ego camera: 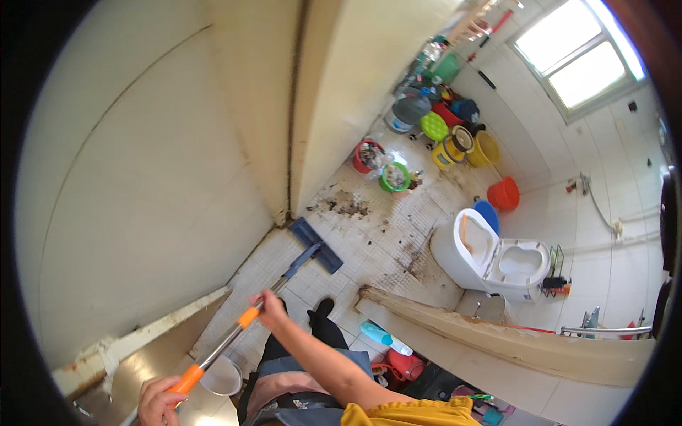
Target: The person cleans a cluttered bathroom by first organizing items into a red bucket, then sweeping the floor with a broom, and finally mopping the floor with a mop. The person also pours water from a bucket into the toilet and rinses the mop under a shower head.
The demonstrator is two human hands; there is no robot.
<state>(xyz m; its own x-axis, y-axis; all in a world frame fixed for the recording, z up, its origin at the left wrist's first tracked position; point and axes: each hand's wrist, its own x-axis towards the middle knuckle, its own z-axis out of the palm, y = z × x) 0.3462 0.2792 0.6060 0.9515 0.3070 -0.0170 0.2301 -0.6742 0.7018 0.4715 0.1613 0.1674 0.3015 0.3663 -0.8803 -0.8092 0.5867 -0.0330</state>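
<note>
A flat mop with a metal pole (pixel 221 341) and orange grips runs diagonally across the lower left. My left hand (pixel 158 398) holds the upper end, at an orange grip. Lower down, my right hand (pixel 270 310) is closed around the pole just past the second grip. The mop's dark blue flat head (pixel 316 245) rests on the pale tiled floor (pixel 266 261), close to the corner of the wall. Dark dirt (pixel 346 204) lies on the tiles beyond it.
Past the doorway stands a white toilet (pixel 447 250) with its lid raised. Red (pixel 358 163) and green (pixel 381 182) bins hold waste. A yellow bucket (pixel 486 149), red bucket (pixel 503 194) and large water bottle (pixel 407 110) line the far side. A white bucket (pixel 221 377) is beside my legs.
</note>
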